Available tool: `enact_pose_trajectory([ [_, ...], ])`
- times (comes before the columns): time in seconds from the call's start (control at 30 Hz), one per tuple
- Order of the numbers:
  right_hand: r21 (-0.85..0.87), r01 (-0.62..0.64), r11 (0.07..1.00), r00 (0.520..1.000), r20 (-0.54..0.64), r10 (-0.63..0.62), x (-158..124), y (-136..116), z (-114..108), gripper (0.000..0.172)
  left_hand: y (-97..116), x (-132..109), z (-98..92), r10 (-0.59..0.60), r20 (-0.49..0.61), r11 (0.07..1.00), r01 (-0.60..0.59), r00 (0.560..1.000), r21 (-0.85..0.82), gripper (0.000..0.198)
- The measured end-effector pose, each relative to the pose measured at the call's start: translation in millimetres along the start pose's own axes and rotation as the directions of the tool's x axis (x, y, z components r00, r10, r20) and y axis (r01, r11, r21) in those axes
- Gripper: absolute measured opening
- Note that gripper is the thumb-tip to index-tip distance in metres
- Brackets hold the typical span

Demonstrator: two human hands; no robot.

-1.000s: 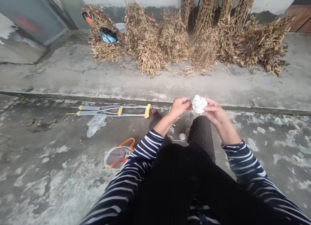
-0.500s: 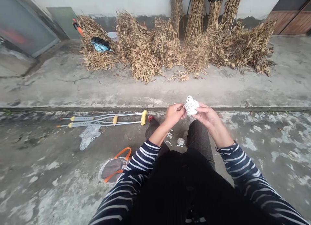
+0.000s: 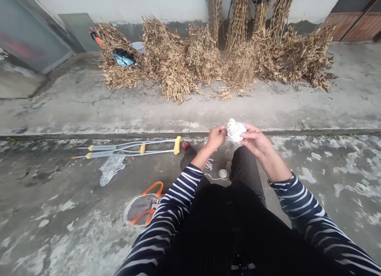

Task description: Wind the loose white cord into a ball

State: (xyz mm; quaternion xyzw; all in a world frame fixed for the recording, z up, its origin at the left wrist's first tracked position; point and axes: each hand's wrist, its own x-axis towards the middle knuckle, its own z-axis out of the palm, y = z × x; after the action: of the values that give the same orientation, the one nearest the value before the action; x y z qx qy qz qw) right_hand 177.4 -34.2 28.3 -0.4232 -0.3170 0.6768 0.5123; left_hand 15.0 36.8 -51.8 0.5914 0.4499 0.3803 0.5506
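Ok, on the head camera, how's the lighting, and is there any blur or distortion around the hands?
In the head view, the light is soft and flat, with no hard shadows or glare on the concrete floor. In that view, the wide lens stretches the striped sleeve toward the corner. The left hand, right hand and white bundle show no obvious motion blur.

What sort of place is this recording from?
Probably a rural yard used for drying crops: bundles of dry brown leafy plant stalks lean against a whitewashed wall, and grey metal crutches with yellow pads lie on the worn, stained concrete ground.
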Motion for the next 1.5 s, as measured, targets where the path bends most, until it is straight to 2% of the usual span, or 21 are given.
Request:
enact_pose_trajectory([
  [0.07,-0.018,0.032,0.999,0.999,0.018,-0.031,0,-5,-2,0.053,5,-1,1.3,0.127,-0.012,0.988,-0.125,0.992,0.087,0.022],
  [0.13,0.007,0.055,0.998,0.998,-0.015,-0.055,1,-12,-6,0.052,8,-5,1.9,0.228,0.016,0.963,-0.228,0.974,0.145,0.024],
  [0.2,0.054,0.071,0.996,0.995,-0.076,-0.067,2,-17,-9,0.049,7,-12,2.1,0.246,0.052,0.959,-0.25,0.968,0.136,0.024],
  [0.3,0.073,0.065,0.995,0.995,-0.087,-0.058,0,-20,-7,0.045,5,-14,0.8,0.118,0.02,0.993,-0.118,0.993,0.009,0.023],
  [0.4,0.037,0.049,0.998,0.999,0.0,-0.049,-7,-16,4,0.046,8,-5,-2.8,-0.063,-0.073,0.988,0.052,0.995,-0.149,0.021],
  [0.47,0.017,0.056,0.998,0.997,0.046,-0.057,-14,-12,15,0.05,15,4,-5.8,-0.084,-0.115,0.981,0.062,0.99,-0.184,0.019],
  [0.63,-0.005,0.044,0.999,0.999,0.03,-0.044,-27,-4,28,0.055,29,20,-12.3,0.072,-0.133,0.994,-0.082,0.988,-0.068,0.022],
  [0.73,0.017,0.043,0.999,0.999,0.026,-0.043,-29,-14,18,0.051,27,22,-13.3,0.19,-0.107,0.981,-0.183,0.976,0.068,0.023],
  [0.8,0.006,0.107,0.994,0.994,0.024,-0.107,-27,-27,7,0.044,21,19,-10.6,0.219,-0.044,0.973,-0.214,0.975,0.092,0.022],
  [0.87,-0.018,0.185,0.983,0.983,-0.004,-0.185,-22,-41,-3,0.04,13,11,-5.3,0.159,0.03,0.987,-0.16,0.987,0.035,0.02],
  [0.97,-0.029,0.207,0.978,0.976,-0.056,-0.208,-8,-50,-14,0.041,5,-7,2.8,0.031,0.099,0.994,-0.02,0.995,-0.106,0.017],
  [1.07,-0.036,0.226,0.973,0.959,-0.166,-0.229,9,-43,-16,0.041,6,-28,5.0,-0.015,0.131,0.981,0.04,0.991,-0.19,0.015],
  [1.2,-0.107,0.281,0.954,0.899,-0.319,-0.3,26,-25,-10,0.052,16,-51,2.6,-0.049,0.185,0.972,0.089,0.982,-0.215,0.01],
  [1.27,-0.201,0.324,0.924,0.873,-0.313,-0.375,32,-17,-7,0.059,22,-57,1.9,-0.056,0.197,0.968,0.101,0.979,-0.23,0.007],
  [1.37,-0.439,0.367,0.82,0.821,-0.261,-0.507,41,-4,-8,0.065,29,-62,0.3,-0.097,0.205,0.955,0.149,0.974,-0.256,0.009],
  [1.43,-0.602,0.37,0.708,0.787,-0.202,-0.583,46,5,-12,0.06,31,-63,-1.9,-0.151,0.237,0.936,0.215,0.96,-0.277,0.01],
  [1.5,-0.725,0.386,0.57,0.764,-0.094,-0.638,48,15,-16,0.051,30,-64,-4.8,-0.203,0.273,0.911,0.284,0.94,-0.299,0.012],
])
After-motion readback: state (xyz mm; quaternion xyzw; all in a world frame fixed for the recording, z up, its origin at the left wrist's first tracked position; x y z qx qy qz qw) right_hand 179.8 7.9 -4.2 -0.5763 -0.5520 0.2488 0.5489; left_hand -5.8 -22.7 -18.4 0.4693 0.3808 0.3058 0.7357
